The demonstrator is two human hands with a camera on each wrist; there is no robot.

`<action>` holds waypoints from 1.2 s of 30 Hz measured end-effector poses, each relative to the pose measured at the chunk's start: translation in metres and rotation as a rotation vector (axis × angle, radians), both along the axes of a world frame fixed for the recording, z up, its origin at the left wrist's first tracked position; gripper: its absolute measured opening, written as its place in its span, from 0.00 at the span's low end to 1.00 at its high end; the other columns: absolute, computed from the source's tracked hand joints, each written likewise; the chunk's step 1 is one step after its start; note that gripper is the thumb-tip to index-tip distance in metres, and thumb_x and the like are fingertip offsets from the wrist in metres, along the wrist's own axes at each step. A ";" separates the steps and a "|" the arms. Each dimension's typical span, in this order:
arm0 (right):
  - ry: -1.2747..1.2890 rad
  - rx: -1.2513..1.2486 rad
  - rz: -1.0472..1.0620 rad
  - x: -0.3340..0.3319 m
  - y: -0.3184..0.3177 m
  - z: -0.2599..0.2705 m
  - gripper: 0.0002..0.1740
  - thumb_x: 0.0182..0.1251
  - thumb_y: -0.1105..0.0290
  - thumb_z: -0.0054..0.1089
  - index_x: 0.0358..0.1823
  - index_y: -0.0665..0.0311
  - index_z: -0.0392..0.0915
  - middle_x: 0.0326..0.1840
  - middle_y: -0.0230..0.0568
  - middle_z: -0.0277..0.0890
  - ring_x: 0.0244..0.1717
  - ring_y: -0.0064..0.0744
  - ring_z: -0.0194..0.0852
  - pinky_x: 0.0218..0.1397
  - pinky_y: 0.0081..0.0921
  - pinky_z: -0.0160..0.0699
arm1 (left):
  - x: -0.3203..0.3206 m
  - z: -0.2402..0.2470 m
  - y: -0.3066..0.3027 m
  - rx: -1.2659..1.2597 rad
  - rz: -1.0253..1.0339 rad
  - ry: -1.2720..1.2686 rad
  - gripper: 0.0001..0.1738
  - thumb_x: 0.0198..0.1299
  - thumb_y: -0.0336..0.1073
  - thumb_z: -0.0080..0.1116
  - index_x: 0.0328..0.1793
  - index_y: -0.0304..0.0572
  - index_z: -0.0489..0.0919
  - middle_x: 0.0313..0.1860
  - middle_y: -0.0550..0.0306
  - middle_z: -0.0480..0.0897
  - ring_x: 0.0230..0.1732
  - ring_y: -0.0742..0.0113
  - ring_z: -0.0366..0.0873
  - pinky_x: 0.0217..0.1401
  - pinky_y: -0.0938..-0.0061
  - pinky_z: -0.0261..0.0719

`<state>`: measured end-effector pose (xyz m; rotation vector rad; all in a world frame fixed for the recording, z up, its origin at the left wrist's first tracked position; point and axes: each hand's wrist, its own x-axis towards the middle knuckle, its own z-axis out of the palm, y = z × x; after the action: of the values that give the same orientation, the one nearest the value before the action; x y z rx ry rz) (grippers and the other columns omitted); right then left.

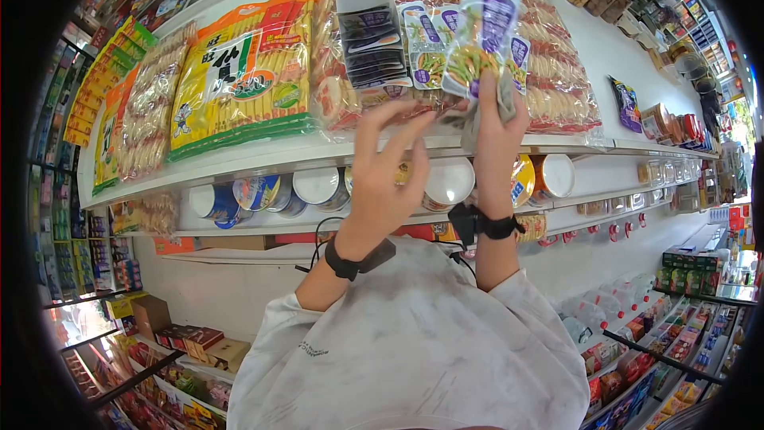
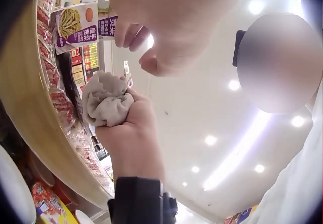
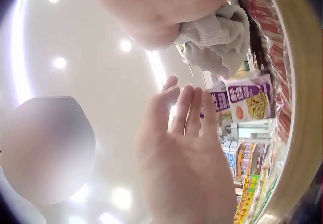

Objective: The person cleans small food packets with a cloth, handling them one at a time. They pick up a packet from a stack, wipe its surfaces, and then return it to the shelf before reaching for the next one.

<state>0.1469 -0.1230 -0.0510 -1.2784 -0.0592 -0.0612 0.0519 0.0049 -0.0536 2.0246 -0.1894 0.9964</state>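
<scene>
My right hand (image 1: 500, 131) holds a crumpled grey cloth (image 2: 107, 100) in its palm. Its fingers also grip the lower end of a white and purple food packet (image 1: 481, 36) picturing green vegetable strips. To its left, my left hand (image 1: 388, 167) is raised with fingers apart and loosely bent, holding nothing. Similar packets (image 1: 422, 40) stand behind the held one, on the top shelf. Beside them is an open display box (image 1: 364, 0) with dark packets (image 1: 374, 64) lined up inside, just beyond the left fingertips.
Clear bags of round crackers (image 1: 557, 72) lie under and around the packets. A large yellow snack bag (image 1: 243, 72) is at the left, a small purple bag (image 1: 625, 103) at the right. Cans with white lids (image 1: 450, 183) stand on the shelf below the front edge (image 1: 263, 163).
</scene>
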 end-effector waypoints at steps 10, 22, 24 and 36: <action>-0.284 -0.065 -0.233 0.031 0.022 -0.013 0.22 0.74 0.56 0.59 0.55 0.69 0.72 0.46 0.37 0.77 0.47 0.21 0.73 0.51 0.20 0.73 | 0.001 0.010 0.036 -0.188 0.303 -0.074 0.16 0.55 0.22 0.66 0.51 0.38 0.84 0.49 0.53 0.80 0.51 0.62 0.78 0.54 0.70 0.76; -0.290 -0.078 -0.298 -0.012 -0.006 -0.028 0.34 0.80 0.46 0.42 0.76 0.60 0.55 0.73 0.40 0.61 0.70 0.34 0.62 0.70 0.33 0.65 | 0.024 0.023 0.053 0.059 0.189 -0.175 0.13 0.59 0.24 0.67 0.50 0.35 0.81 0.48 0.54 0.82 0.47 0.68 0.79 0.52 0.73 0.77; -0.077 0.603 -0.017 -0.017 -0.005 -0.008 0.34 0.81 0.45 0.39 0.78 0.56 0.52 0.78 0.41 0.54 0.76 0.38 0.55 0.78 0.39 0.54 | 0.020 0.031 0.044 -0.224 0.091 -0.191 0.12 0.58 0.22 0.67 0.48 0.35 0.82 0.47 0.55 0.82 0.46 0.67 0.78 0.51 0.73 0.75; -0.227 -0.039 0.104 -0.069 0.011 0.027 0.16 0.67 0.73 0.66 0.55 0.68 0.76 0.45 0.31 0.80 0.45 0.13 0.73 0.47 0.16 0.74 | -0.002 0.017 0.009 -0.117 0.044 -0.235 0.10 0.55 0.21 0.68 0.42 0.35 0.79 0.52 0.48 0.77 0.47 0.61 0.79 0.49 0.72 0.78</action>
<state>0.0782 -0.1117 -0.0241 -1.3014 -0.3227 -0.1158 0.0501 0.0137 -0.0363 1.8107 -0.2073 1.2441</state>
